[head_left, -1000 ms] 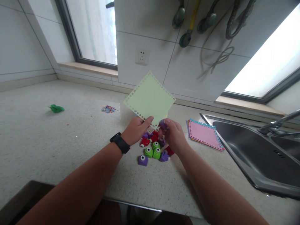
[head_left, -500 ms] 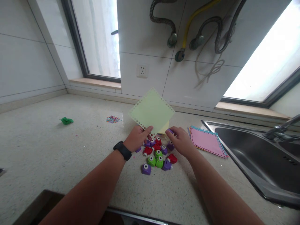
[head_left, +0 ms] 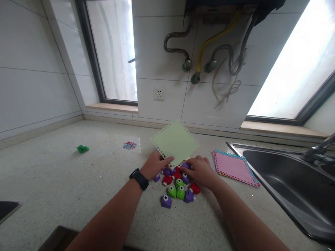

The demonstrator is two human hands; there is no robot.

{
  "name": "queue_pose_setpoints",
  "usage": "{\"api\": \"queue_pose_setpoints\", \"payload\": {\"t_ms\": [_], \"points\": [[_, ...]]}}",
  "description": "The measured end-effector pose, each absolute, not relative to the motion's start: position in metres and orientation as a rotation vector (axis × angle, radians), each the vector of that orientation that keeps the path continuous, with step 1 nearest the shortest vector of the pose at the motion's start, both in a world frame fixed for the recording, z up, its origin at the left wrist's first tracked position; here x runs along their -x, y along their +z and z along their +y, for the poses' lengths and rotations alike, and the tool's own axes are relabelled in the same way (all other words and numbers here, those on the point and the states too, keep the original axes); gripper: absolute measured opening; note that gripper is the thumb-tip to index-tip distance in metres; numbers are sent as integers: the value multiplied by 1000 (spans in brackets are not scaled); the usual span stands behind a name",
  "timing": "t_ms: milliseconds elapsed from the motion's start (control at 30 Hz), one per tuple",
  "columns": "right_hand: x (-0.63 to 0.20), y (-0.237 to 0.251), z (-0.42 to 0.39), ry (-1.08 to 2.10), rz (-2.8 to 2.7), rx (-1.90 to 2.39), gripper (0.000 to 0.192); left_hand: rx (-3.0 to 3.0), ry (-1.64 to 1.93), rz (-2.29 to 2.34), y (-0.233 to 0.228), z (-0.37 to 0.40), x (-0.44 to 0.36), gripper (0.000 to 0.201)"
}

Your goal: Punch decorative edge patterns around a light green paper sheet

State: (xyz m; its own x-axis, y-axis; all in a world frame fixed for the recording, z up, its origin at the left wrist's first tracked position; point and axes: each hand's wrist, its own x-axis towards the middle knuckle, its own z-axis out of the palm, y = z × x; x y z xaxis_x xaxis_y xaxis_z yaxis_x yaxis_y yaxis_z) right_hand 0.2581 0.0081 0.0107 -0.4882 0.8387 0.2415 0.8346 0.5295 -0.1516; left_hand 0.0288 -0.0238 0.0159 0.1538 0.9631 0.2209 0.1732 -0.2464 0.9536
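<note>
Left fingers (head_left: 168, 161) pinch a flat, square, hole-edged green paper (head_left: 175, 141) near its lower corner; right fingers (head_left: 193, 161) bend over a purple punch (head_left: 186, 165), grip unclear. Just below both, rounded, glossy plastic punches (head_left: 180, 193) cluster on the speckled desk (head_left: 149, 219).

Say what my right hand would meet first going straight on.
Beyond the purple plastic punch it touches, the right hand would probably meet the pale green square paper sheet; depth is unclear.

1 black, broad-strapped watch (head_left: 139, 179) rings the left wrist (head_left: 146, 173); the 2 forearms (head_left: 117, 207) are bare.
</note>
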Motion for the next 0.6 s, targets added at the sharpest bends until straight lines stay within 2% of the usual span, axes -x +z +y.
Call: {"api": "queue_pose_setpoints", "payload": {"t_ms": [267, 333, 500, 600], "points": [[-264, 7, 13, 61, -2414, 1376, 28, -1522, 1177, 1021, 8, -20, -27, 39], [-268, 7, 17, 97, -2344, 1323, 31, -1512, 1177, 1023, 4, -17, -27, 42], [-274, 12, 24, 642, -1816, 1138, 38, -1497, 1177, 1049, -5, -11, -25, 46], [-272, 14, 22, 1032, -1487, 1043, 51, -1494, 1177, 1064, -8, -9, -23, 48]]}}
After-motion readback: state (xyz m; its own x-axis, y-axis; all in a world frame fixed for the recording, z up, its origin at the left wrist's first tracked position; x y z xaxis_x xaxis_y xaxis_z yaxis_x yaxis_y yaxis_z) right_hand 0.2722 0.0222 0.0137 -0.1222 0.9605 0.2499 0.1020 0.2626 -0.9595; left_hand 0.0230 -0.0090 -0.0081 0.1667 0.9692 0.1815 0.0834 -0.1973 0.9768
